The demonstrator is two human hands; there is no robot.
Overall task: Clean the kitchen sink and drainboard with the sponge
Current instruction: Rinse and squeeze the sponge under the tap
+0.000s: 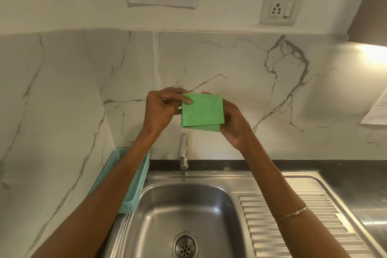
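Both hands hold the green sponge up in the air, above the tap and the sink. The left hand pinches its top left corner with thumb and fingers. The right hand curls around its right edge from behind.
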